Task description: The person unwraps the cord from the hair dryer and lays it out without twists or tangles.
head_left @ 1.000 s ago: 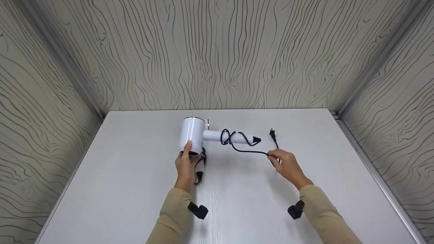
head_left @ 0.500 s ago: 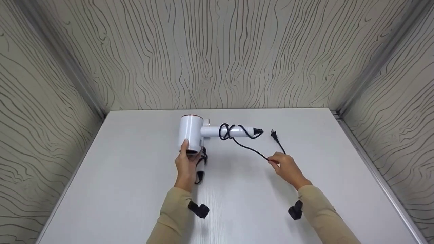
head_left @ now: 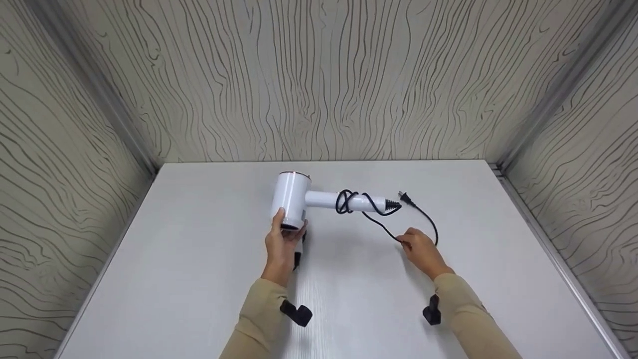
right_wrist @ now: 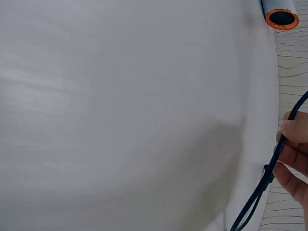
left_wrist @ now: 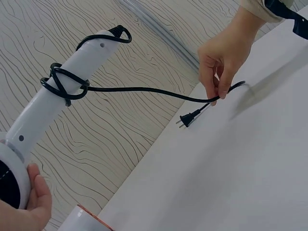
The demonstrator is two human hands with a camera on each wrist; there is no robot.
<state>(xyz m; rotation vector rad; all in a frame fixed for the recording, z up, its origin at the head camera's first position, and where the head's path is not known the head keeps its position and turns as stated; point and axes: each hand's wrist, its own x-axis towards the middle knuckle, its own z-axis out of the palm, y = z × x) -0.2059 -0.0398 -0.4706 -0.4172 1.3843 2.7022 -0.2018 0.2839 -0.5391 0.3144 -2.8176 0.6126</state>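
A white hair dryer (head_left: 290,197) with a copper-coloured rim is held up by my left hand (head_left: 280,249), which grips its barrel near the lower end. Its handle points right, with black cord wound in loops around it. To the right, my right hand (head_left: 421,253) pinches the power cord (head_left: 380,225) between thumb and fingers. Beyond that hand the cord curves back to a two-prong plug (head_left: 405,198). In the right wrist view the fingers (right_wrist: 292,180) lie along the cord. Partly hidden beneath my left hand is a second hair dryer (head_left: 298,254), its handle end showing.
A white table (head_left: 199,279) extends under both hands. Wood-grain panels (head_left: 319,89) rise behind it and at the sides, joined by grey metal posts (head_left: 558,94). In the left wrist view, a white barrel (left_wrist: 83,220) with a copper rim lies on the table.
My left hand has shifted slightly right with the hair dryer, covering more of the second one. My right hand has moved a little nearer, and the cord by the plug now bows outward.
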